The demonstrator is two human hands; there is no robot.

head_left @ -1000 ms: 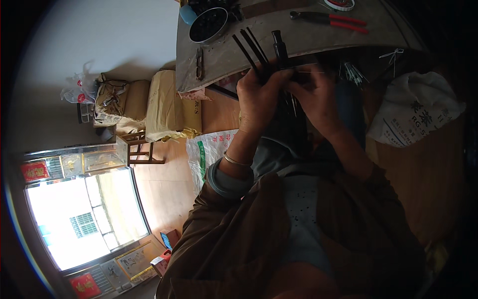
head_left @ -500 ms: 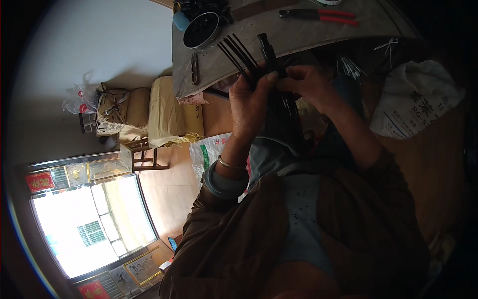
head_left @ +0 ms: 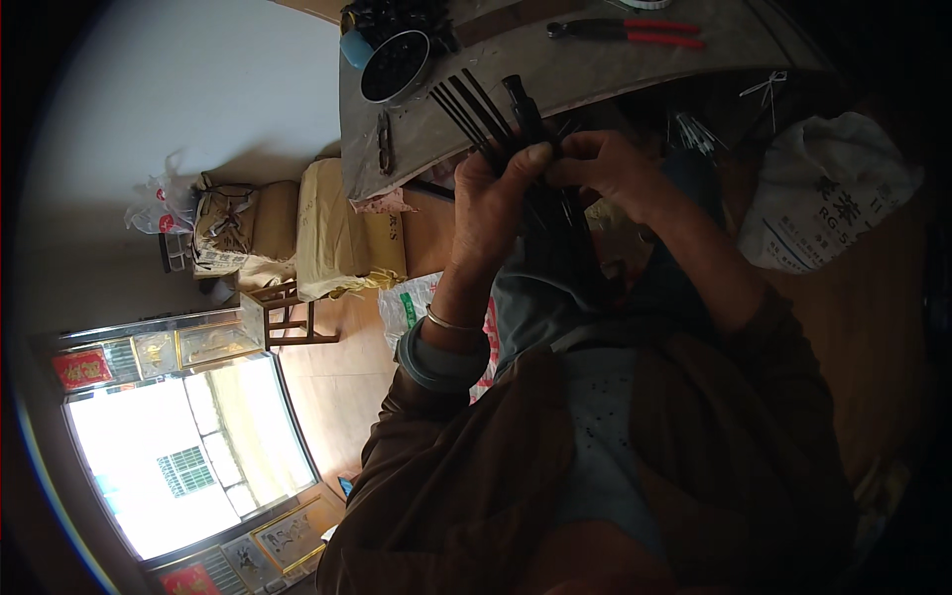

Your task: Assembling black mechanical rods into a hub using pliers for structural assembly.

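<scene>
Both my hands are up at the near edge of the table, working on a bundle of thin black rods (head_left: pixel 474 109). My left hand (head_left: pixel 488 198) is closed round the bundle, and several rods stick out fanned above its fingers. Beside them a thicker black tube (head_left: pixel 523 107) with a stepped end points up and away, between my two hands. My right hand (head_left: pixel 605 171) pinches at the bundle by the tube's lower part, its fingertips close to my left thumb. Below my hands the dark lower part of the bundle hangs toward my lap; its details are lost in shadow.
On the table (head_left: pixel 476 74) are a bowl of small black pieces (head_left: pixel 395 69), red-handled pliers (head_left: pixel 635 33) and a small dark tool (head_left: pixel 385 144). A white sack (head_left: pixel 833 193) stands at right, near thin silvery rods (head_left: pixel 694 132). Brown wrapped packages (head_left: pixel 332 228) and a wooden stool (head_left: pixel 288 312) are at left.
The view has shifted slightly. My hands keep their hold on the black bundle, and the tube leans a little further left. Nothing is let go.
</scene>
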